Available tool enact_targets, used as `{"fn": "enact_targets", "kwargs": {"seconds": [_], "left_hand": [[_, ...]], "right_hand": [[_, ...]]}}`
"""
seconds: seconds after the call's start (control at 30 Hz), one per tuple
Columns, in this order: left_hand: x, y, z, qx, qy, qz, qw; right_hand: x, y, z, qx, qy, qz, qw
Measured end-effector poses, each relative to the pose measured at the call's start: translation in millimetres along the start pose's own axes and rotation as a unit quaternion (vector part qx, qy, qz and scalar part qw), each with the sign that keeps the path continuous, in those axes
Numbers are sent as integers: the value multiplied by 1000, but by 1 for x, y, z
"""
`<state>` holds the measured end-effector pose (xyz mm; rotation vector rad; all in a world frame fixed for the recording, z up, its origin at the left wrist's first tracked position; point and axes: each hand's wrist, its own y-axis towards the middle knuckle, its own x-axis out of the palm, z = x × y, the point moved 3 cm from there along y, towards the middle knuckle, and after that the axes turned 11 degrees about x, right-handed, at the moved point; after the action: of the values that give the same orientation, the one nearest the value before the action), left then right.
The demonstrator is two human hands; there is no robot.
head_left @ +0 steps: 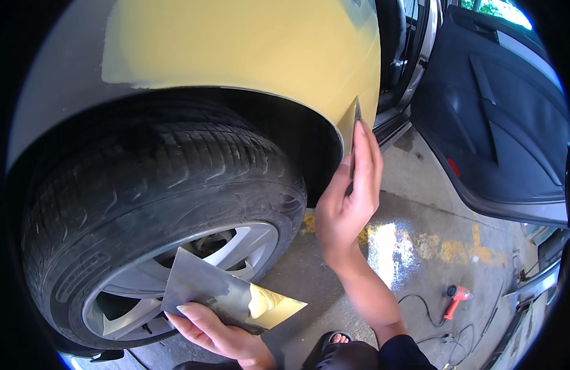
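Note:
My left hand [214,333] grips a flat grey metal plate [205,287] in front of the wheel, thumb on top. A lump of pale yellow body filler [263,300] lies on the plate's right end. My right hand [356,185] is closed around a thin metal spreader [357,110], seen nearly edge-on. The spreader's blade is against the yellow-filled car panel [248,46], beside the rear edge of the wheel arch by the door opening. Smooth yellow filler covers much of that panel above the arch. How the fingers meet the spreader's far side is hidden.
A large black tyre [174,160] with a silver rim [263,237] fills the left. An open car door [488,105] stands at the right. On the concrete floor [414,166] lies a red heat gun [457,299] with its cord. My sandalled foot [339,338] is below.

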<state>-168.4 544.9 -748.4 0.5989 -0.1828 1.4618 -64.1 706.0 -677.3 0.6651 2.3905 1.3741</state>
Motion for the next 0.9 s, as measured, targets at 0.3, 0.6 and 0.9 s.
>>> {"fn": "enact_targets", "kwargs": {"seconds": [0.3, 0.6, 0.9], "left_hand": [[1, 0, 1, 20, -29, -14, 999], [36, -18, -4, 47, -152, -197, 967], [45, -29, -2, 31, -173, -193, 965]], "right_hand": [[-14, -35, -6, -12, 22, -97, 995], [-103, -72, -4, 168, 466, -185, 849], [-126, -82, 13, 109, 130, -364, 916]]}}
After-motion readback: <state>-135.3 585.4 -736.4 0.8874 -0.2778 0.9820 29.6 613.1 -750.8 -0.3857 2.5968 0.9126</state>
